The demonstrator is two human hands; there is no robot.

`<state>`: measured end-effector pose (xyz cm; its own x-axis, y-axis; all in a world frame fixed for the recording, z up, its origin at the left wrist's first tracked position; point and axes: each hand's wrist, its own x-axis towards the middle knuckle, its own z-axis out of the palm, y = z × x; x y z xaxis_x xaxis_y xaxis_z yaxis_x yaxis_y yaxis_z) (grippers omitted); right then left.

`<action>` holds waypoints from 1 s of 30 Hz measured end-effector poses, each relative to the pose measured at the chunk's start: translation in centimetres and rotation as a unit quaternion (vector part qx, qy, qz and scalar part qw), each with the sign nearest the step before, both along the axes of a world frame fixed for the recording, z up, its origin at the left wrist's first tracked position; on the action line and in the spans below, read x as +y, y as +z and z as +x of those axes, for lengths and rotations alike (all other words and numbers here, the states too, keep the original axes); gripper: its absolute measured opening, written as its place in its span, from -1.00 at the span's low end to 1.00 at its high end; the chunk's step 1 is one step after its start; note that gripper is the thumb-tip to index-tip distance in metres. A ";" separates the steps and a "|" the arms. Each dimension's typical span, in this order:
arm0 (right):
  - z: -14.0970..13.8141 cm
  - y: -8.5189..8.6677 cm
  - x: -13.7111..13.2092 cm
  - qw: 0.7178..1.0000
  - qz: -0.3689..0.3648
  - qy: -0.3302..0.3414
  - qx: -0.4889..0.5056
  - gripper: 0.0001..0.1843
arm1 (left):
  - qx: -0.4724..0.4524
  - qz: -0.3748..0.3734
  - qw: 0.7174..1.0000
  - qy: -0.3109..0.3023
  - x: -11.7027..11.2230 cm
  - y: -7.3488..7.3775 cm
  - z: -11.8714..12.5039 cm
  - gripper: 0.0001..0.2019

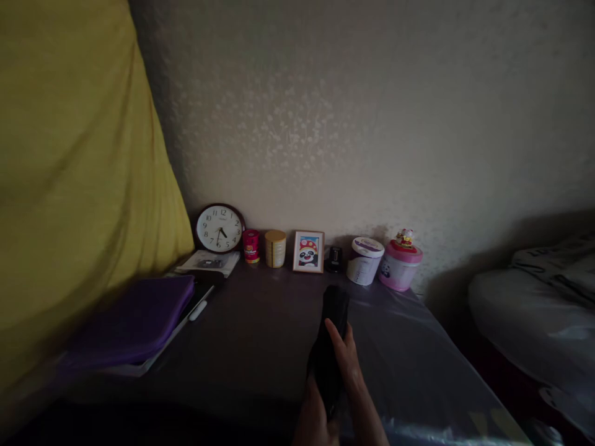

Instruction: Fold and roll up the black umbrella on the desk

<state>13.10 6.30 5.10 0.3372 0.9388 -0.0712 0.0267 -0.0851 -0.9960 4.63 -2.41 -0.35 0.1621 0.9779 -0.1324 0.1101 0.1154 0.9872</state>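
A long black bundle that looks like a folded umbrella point(329, 365) is held between my two hands, tilted over the near part of the table. My right hand point(346, 354) is closed around its upper part from the right side, with the thumb lying along the front. Lower down, my left hand point(314, 414) grips it near the bottom end; the frame's lower edge cuts off part of that hand. The dark surface hides the umbrella's details.
Along the wall stand a clock point(220, 228), a red can point(251, 246), a yellow canister point(275, 249), a framed panda picture point(308, 252), a small black object point(334, 259) and two tubs point(365, 261). A purple case point(134, 319) lies at left, beside a yellow curtain point(79, 155).
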 end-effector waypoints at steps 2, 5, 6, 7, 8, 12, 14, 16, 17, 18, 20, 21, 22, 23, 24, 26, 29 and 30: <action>0.1 0.0 0.2 1.000 0.002 -0.010 0.002 -0.18 | -0.006 0.028 0.999 -0.016 0.2 0.3 -0.5 -0.06; 0.5 0.0 0.4 1.000 0.004 -0.023 0.003 -0.16 | -0.107 0.050 0.985 -0.126 1.0 2.1 -2.0 -0.21; 0.6 0.1 0.4 1.000 0.006 -0.026 0.000 -0.15 | -0.129 0.045 0.979 -0.151 1.4 2.8 -2.6 -0.26; 0.7 0.1 0.3 1.000 0.008 -0.028 -0.006 -0.15 | -0.143 0.034 0.979 -0.141 1.8 3.4 -3.1 -0.31; 0.8 0.1 0.2 0.999 0.008 -0.030 -0.011 -0.14 | -0.148 0.026 0.985 -0.088 2.3 3.8 -3.5 -0.28; 1.0 0.0 -0.3 0.999 0.001 -0.022 -0.027 -0.15 | -0.109 -0.041 0.987 0.111 4.5 4.3 -4.3 -0.05; 1.0 -0.2 -0.4 0.999 -0.009 -0.017 -0.029 -0.15 | -0.112 -0.061 0.984 0.121 5.5 4.1 -4.3 -0.04; 0.9 -0.2 -0.5 0.999 -0.021 -0.007 -0.028 -0.15 | -0.126 -0.070 0.983 0.113 6.1 4.0 -4.0 -0.10; 0.9 -0.2 -0.6 0.999 -0.026 -0.001 -0.028 -0.15 | -0.135 -0.072 0.982 0.107 6.3 4.1 -3.8 -0.14; 0.8 -0.1 -0.6 0.999 -0.029 0.004 -0.028 -0.15 | -0.146 -0.071 0.982 0.100 6.3 4.2 -3.6 -0.19; 0.5 0.1 -0.9 0.999 -0.030 0.009 -0.027 -0.15 | -0.167 -0.060 0.980 0.088 6.3 4.4 -3.1 -0.29; 0.4 0.3 -1.0 0.999 -0.031 0.012 -0.025 -0.15 | -0.177 -0.053 0.979 0.084 6.2 4.6 -2.9 -0.33; 0.2 0.5 -1.2 0.999 -0.032 0.015 -0.023 -0.14 | -0.187 -0.047 0.978 0.080 6.1 4.7 -2.6 -0.36; 0.1 0.7 -1.3 0.999 -0.034 0.020 -0.018 -0.14 | -0.199 -0.045 0.976 0.077 5.9 4.7 -2.4 -0.38; 0.0 0.9 -1.5 0.999 -0.037 0.024 -0.012 -0.14 | -0.212 -0.046 0.973 0.073 5.8 4.6 -2.2 -0.39; -0.1 1.4 -1.7 0.999 -0.041 0.034 0.006 -0.16 | -0.234 -0.057 0.968 0.064 5.3 4.4 -1.8 -0.38; 0.0 1.8 -1.9 0.998 -0.045 0.035 0.041 -0.22 | -0.271 -0.087 0.958 0.037 4.3 4.1 -1.5 -0.36; 0.0 1.8 -1.9 0.997 -0.046 0.029 0.051 -0.24 | -0.291 -0.100 0.951 0.020 3.9 3.9 -1.4 -0.36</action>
